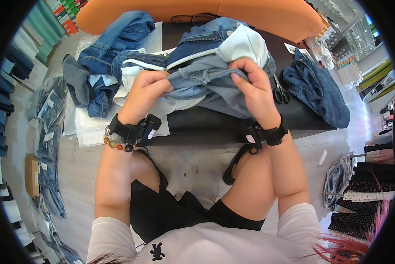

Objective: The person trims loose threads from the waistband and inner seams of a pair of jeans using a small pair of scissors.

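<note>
A pair of blue denim jeans (pixel 200 76), partly inside out with its white pocket lining (pixel 243 46) and zipper showing, lies bunched across the dark bench. My left hand (pixel 153 87) pinches a fold of the greyish-blue inner fabric between thumb and fingers. On the other side of the same fold, my right hand (pixel 250 82) grips the cloth just below the white lining, so a frayed seam stretches between both hands. Black-handled scissors (pixel 281 94) lie beside the jeans, to the right of my right hand, their blades partly covered.
More denim garments (pixel 115 46) are piled at the left on clear plastic bags (pixel 88 128). Another folded denim garment (pixel 316 89) lies on the bench's right end. An orange backrest (pixel 270 16) borders the far side. Bagged jeans (pixel 49 142) lie on the floor at left.
</note>
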A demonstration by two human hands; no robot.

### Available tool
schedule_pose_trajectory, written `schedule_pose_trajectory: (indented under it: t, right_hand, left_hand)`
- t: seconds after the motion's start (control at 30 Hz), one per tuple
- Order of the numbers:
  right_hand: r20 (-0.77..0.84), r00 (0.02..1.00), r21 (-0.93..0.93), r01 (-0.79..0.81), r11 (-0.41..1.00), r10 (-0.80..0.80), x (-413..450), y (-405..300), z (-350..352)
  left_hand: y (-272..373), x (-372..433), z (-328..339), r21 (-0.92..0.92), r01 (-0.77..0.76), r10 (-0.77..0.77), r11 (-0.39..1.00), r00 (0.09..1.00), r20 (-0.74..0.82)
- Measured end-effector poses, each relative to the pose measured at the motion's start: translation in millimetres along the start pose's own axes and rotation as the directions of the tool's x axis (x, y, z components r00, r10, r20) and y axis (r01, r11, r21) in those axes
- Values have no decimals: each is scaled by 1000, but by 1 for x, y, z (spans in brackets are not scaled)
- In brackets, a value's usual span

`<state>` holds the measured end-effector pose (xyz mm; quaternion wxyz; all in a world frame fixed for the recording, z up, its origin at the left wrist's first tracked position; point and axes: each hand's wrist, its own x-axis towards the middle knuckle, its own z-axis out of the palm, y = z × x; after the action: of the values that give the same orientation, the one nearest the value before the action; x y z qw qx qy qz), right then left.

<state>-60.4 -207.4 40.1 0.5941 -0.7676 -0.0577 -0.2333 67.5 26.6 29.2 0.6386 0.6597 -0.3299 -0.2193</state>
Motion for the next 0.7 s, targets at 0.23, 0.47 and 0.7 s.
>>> schedule_pose_trajectory:
  t: [0.23,0.47,0.7]
  right_hand:
    - [153,983,311,-145,939,101,3,7,-21]
    - [303,935,263,-268,927,184,-2,-5,-16]
    - [335,928,264,-258,929,163,1,-6,-32]
  left_hand:
    - [-4,1,23,36,-313,315,949,943,-105]
    - [1,-7,45,518,-532,602,671,798,40]
    - [-2,-7,46,518,-438,479,735,876,60]
